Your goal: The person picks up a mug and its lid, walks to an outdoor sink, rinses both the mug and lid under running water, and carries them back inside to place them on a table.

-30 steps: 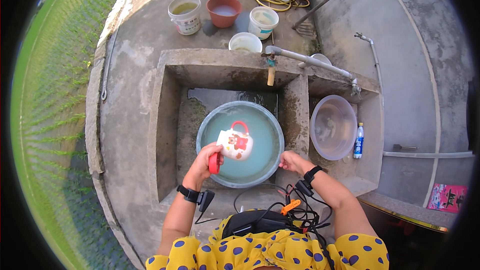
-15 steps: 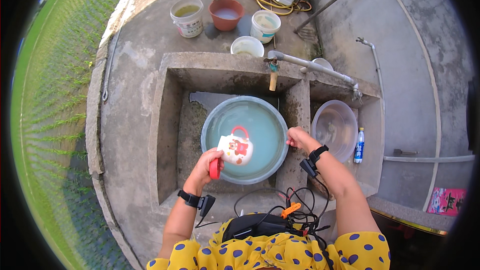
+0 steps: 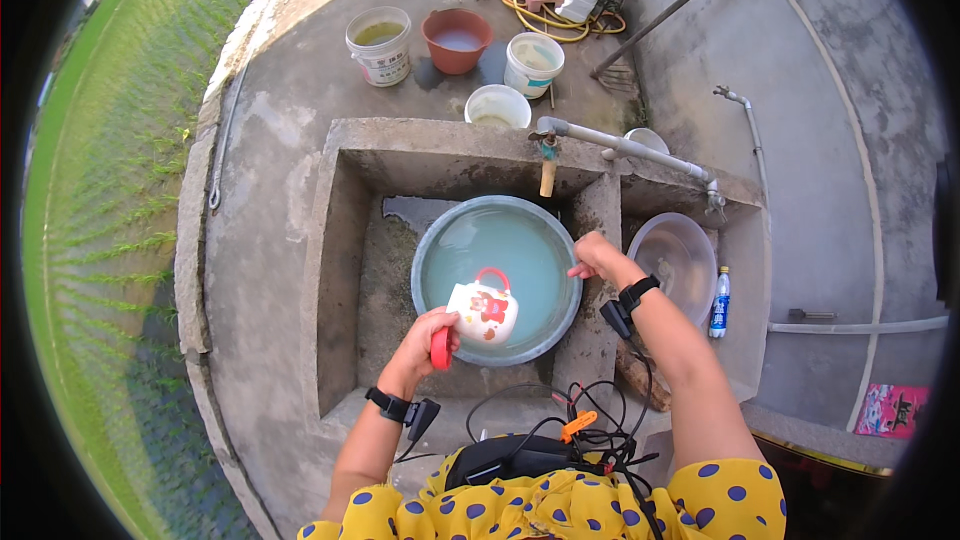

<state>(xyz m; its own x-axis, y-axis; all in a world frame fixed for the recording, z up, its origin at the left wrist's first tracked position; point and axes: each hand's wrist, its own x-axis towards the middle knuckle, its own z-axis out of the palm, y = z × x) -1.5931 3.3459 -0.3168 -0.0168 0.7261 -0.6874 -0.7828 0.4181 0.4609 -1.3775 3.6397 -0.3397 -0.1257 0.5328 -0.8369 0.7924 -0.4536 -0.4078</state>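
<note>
A white cup [image 3: 487, 314] with a red bear print lies tilted over the near part of a blue-grey basin [image 3: 424, 240] of cloudy water. My left hand [image 3: 421, 342] is closed on its near-left edge. A red looped handle stands up at the cup's far side, and a red ring [image 3: 441, 348] shows against my left fingers. At the basin's right rim is my right hand [image 3: 597, 257], its fingers curled together. Whether they grip the rim or something small, I cannot make out. Both wrists wear black straps with small devices.
A concrete sink [image 3: 336, 240] surrounds the basin. Above its back wall runs a grey pipe with a tap [image 3: 547, 155]. The right compartment holds a clear tub [image 3: 680, 265] and a blue-labelled bottle [image 3: 720, 302]. Several buckets, including a brown one [image 3: 457, 45], stand behind. Black cables [image 3: 600, 420] hang near my waist.
The view has shifted slightly, so the scene sits a little lower. My left hand still holds the cup over the basin. My right fingers have loosened and turned a little at the rim.
</note>
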